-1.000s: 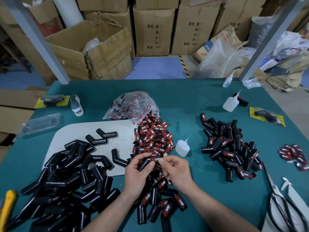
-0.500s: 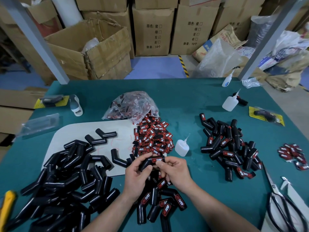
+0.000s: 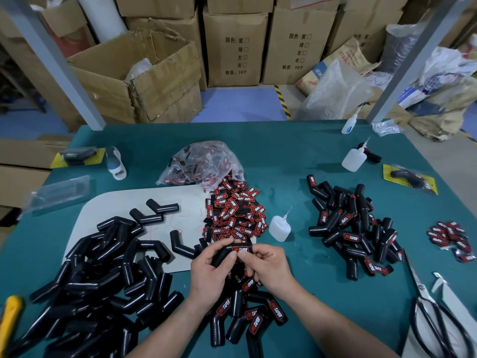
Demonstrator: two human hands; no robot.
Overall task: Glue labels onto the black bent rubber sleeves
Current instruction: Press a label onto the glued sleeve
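Teal table point(image 3: 284, 156), plastic bag point(image 3: 206, 157) of labels point(image 3: 178, 181)

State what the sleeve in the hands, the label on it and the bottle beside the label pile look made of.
Sleeve: black rubber by the look, smooth semi-gloss; soft highlights along its bend.
Label: probably soft rubber or PVC, matte red and black, white lettering; cannot tell which.
Bottle: translucent whitish soft plastic; cloudy walls, thin nozzle.
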